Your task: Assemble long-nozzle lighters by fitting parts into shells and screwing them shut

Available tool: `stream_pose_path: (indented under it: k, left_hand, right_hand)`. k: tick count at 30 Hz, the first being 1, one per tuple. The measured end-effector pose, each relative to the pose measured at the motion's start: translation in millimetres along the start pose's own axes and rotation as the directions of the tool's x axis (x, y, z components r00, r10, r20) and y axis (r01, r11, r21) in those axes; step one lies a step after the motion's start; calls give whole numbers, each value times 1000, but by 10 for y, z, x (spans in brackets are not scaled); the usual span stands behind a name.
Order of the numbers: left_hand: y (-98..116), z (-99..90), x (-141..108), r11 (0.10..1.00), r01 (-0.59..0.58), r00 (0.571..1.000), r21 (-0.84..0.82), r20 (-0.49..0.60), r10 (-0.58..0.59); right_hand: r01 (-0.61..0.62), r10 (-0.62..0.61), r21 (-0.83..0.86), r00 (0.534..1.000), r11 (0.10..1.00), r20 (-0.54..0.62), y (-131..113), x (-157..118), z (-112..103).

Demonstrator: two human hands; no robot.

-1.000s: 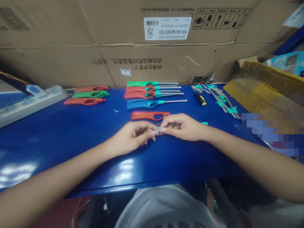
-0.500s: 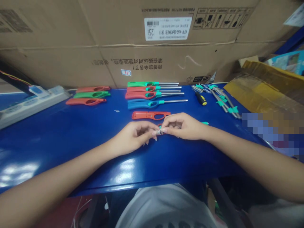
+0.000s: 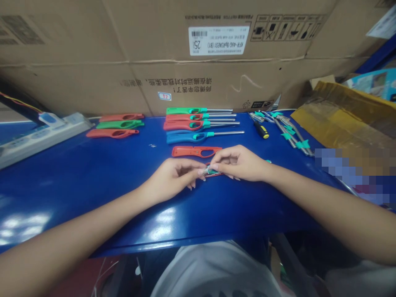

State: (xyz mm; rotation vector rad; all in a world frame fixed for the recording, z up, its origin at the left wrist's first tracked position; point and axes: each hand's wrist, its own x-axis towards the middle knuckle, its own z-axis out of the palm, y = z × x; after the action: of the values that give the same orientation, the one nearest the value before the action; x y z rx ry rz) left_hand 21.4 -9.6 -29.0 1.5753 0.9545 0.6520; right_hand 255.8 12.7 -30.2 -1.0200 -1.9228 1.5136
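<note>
My left hand (image 3: 173,177) pinches a small whitish, see-through part (image 3: 206,169) between thumb and fingertips. From the other side, the fingertips of my right hand (image 3: 243,163) close on the same part. Just beneath them lies a red lighter shell half with a green piece (image 3: 213,171) in it, mostly covered by my fingers. Past my right wrist a bit of green (image 3: 268,161) shows. Directly behind my hands rests an empty-looking red shell half (image 3: 192,151), its trigger opening toward the right.
Several lighters with metal tubes, the nearest blue (image 3: 185,136), lie in a row behind. Shell halves (image 3: 113,133) and a power strip (image 3: 46,134) are at left. At right are a screwdriver (image 3: 261,129), metal tubes (image 3: 289,134) and a yellow-taped box (image 3: 334,115).
My right fingers have shifted slightly, and more of the green piece and red shell shows beneath them. My left hand stays nearly in place. The view has tilted up a little.
</note>
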Motion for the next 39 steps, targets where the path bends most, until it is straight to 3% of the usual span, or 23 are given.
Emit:
stream_pose_path:
  k: [39]
  left_hand:
    - [-18,47,-28,1000,-3,996,20,-86,4]
  right_hand:
    - [-32,32,46,999,998,-5,12,15,-4]
